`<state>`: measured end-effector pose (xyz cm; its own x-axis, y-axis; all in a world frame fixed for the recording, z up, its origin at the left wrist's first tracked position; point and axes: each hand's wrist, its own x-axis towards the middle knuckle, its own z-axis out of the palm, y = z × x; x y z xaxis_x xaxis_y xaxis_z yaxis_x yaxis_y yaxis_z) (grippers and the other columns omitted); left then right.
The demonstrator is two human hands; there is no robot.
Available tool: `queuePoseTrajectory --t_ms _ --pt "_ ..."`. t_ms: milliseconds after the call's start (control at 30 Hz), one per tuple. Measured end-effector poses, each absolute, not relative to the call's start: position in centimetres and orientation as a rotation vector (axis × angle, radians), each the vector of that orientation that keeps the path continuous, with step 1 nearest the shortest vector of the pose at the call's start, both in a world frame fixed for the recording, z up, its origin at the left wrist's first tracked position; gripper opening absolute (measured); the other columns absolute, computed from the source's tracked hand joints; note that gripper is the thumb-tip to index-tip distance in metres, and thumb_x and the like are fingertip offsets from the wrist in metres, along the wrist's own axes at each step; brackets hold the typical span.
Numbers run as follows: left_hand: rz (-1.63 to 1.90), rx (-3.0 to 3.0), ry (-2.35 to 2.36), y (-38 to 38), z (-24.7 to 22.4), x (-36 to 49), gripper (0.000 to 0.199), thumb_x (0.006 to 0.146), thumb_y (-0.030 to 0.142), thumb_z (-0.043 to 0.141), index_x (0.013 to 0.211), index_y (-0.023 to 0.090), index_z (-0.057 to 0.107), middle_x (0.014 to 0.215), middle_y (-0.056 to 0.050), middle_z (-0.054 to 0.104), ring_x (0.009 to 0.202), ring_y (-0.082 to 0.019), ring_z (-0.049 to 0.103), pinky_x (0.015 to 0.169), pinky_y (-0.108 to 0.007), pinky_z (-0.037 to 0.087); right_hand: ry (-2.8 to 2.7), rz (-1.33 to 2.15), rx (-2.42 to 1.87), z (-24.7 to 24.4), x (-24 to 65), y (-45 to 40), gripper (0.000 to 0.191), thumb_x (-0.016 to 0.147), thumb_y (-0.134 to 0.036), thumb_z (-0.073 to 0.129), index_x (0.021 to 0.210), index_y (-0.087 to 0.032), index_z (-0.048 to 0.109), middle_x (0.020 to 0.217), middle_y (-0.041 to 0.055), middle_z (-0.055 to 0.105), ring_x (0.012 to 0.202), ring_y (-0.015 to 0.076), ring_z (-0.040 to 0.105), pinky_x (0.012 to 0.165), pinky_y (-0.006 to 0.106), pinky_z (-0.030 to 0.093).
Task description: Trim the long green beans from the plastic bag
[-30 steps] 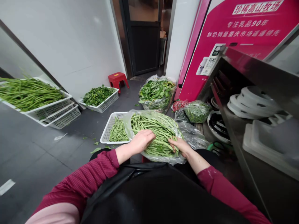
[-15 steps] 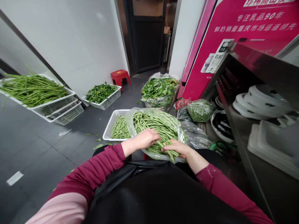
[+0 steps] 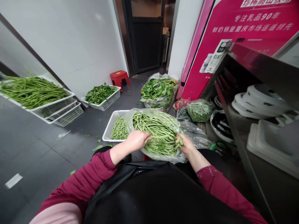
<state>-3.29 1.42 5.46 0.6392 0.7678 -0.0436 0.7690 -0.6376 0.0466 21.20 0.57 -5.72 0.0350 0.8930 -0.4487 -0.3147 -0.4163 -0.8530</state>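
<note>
Two bare hands met a heap of long green beans (image 3: 158, 123) in an open clear plastic bag (image 3: 130, 122), just beyond the black apron (image 3: 149, 193). The heap lay between and slightly ahead of the hands, its beans running mostly crosswise, from one hand's side towards the other's. The right hand (image 3: 187, 144) was closed round a small bunch (image 3: 179, 142) at the bag's right side. The left hand (image 3: 137, 140) had its fingertips drawn narrow over the heap's left part; whether they pinched a bean could not be told. It was the nearer hand to the white basket (image 3: 106, 130) beside the bag, which held short bean pieces (image 3: 119, 128). Farther off, leafy greens (image 3: 160, 88) filled a large bag, more greens (image 3: 100, 94) lay in a low crate (image 3: 108, 103), and a red stool (image 3: 119, 75) stood behind.
</note>
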Motion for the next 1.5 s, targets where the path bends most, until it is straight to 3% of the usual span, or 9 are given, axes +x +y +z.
queuePoseTrajectory --t_ms 200,333,567,767,933,1100,1233,1333,1500 --pt "0.1 2.812 0.909 2.5 4.9 -3.0 0.031 0.085 0.039 0.034 0.09 0.023 0.06 0.084 -0.002 0.063 0.074 -0.011 0.057 0.063 -0.019 0.038 -0.66 2.209 -1.123 -4.7 20.3 -0.6 0.025 0.07 -0.04 0.057 0.077 -0.016 0.053 0.06 0.0013 0.06 0.049 0.013 0.057 0.049 0.026 0.045" --pt "0.138 2.778 0.856 3.0 3.5 -2.3 0.031 0.084 0.041 0.037 0.096 0.024 0.06 0.086 -0.003 0.062 0.075 -0.011 0.056 0.062 -0.019 0.038 -0.807 2.349 -0.943 -3.3 18.3 -1.7 0.026 0.067 -0.036 0.061 0.078 -0.013 0.056 0.06 0.0015 0.059 0.046 0.0123 0.055 0.046 0.025 0.043" --pt "0.249 2.56 0.728 3.4 3.2 -2.4 0.031 0.085 0.034 0.037 0.1 0.017 0.058 0.092 -0.006 0.059 0.083 -0.012 0.054 0.075 -0.02 0.039 -0.876 2.241 -0.907 -2.6 18.1 -2.4 0.015 0.066 -0.028 0.059 0.068 -0.013 0.058 0.052 -0.0022 0.054 0.036 0.0087 0.047 0.038 0.022 0.035" --pt "0.103 2.303 1.041 3.5 3.1 -2.9 0.029 0.084 0.028 0.038 0.075 0.013 0.06 0.066 -0.001 0.059 0.059 -0.008 0.049 0.059 -0.018 0.038 -0.807 2.021 -1.07 -3.3 17.9 -2.2 0.016 0.066 -0.027 0.061 0.064 -0.012 0.057 0.051 -0.0005 0.055 0.038 0.0086 0.048 0.038 0.021 0.036" --pt "0.279 2.358 1.145 1.3 3.5 -1.5 0.019 0.079 0.028 0.046 0.071 0.014 0.057 0.065 0.0 0.056 0.058 -0.009 0.047 0.057 -0.018 0.035 -0.407 1.809 -1.225 -4.9 19.0 -0.7 0.009 0.069 -0.022 0.058 0.065 -0.015 0.054 0.05 -0.0016 0.056 0.039 0.0078 0.048 0.04 0.02 0.04" --pt "0.095 2.212 0.897 1.6 3.8 -0.7 0.026 0.078 0.034 0.047 0.069 0.012 0.058 0.057 0.002 0.052 0.052 -0.006 0.042 0.051 -0.016 0.032 -0.634 2.064 -1.109 -4.3 19.4 -0.4 0.016 0.069 -0.026 0.062 0.078 -0.013 0.056 0.065 0.0042 0.064 0.05 0.0121 0.058 0.05 0.025 0.047" --pt "0.095 2.112 1.048 2.2 2.2 -0.1 0.025 0.076 0.032 0.048 0.066 0.012 0.058 0.059 0.001 0.054 0.054 -0.007 0.044 0.053 -0.017 0.034 -0.858 2.242 -1.016 -3.4 17.7 -1.0 0.025 0.064 -0.026 0.067 0.082 -0.013 0.056 0.062 0.0025 0.063 0.049 0.0135 0.058 0.048 0.026 0.046" --pt "0.202 2.143 1.381 1.9 0.0 0.8 0.022 0.075 0.032 0.048 0.069 0.014 0.058 0.065 -0.001 0.057 0.061 -0.012 0.049 0.059 -0.021 0.038 -0.878 2.085 -1.141 -3.5 16.2 -1.6 0.023 0.06 -0.025 0.069 0.075 -0.014 0.056 0.056 -0.0012 0.06 0.044 0.0112 0.055 0.043 0.023 0.044" --pt "0.266 2.03 1.704 2.5 -4.0 0.9 0.027 0.081 0.023 0.034 0.086 0.013 0.058 0.083 -0.009 0.058 0.074 -0.017 0.055 0.065 -0.027 0.043 -0.836 1.843 -1.355 -3.2 15.0 -2.4 0.023 0.059 -0.027 0.071 0.07 -0.014 0.056 0.055 0.0006 0.061 0.043 0.0123 0.055 0.041 0.023 0.044"
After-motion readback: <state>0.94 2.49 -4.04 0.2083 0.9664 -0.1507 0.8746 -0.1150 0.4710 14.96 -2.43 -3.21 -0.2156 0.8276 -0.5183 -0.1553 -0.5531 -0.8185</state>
